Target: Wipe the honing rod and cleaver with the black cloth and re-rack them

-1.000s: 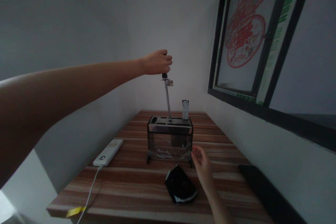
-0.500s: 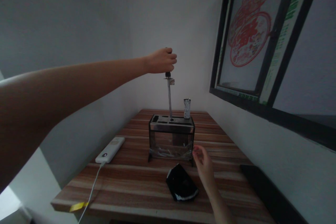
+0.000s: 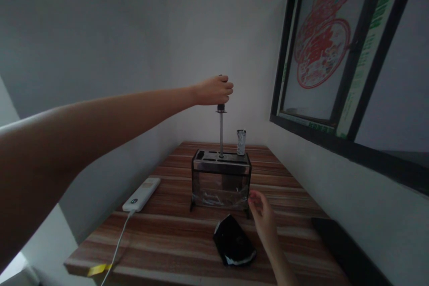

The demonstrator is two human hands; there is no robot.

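Observation:
My left hand [image 3: 215, 90] is closed round the black handle of a sharpening steel [image 3: 221, 132]. The steel stands nearly upright, its metal rod down in a round hole in the top of a knife block [image 3: 221, 167]. This block has a slotted metal top, a see-through front and dark side legs. At its lower right edge, my right hand [image 3: 263, 214] has thumb and fingertips bent against the side, seemingly gripping it. A silvery, crinkled upright piece [image 3: 241, 142] rises from the block's right end; what it is I cannot make out.
A black shiny packet or pouch [image 3: 233, 241] lies in front of the block on the wooden table [image 3: 167, 241]. Farther left is a white power bank [image 3: 141, 194] with a white cable [image 3: 119, 241]. A dark flat panel [image 3: 342, 248] and a window [image 3: 321, 49] are on the right.
My left hand has moved down with the sharpening steel, and less rod shows above the block. The steel has become more upright. My right hand stays by the block's edge.

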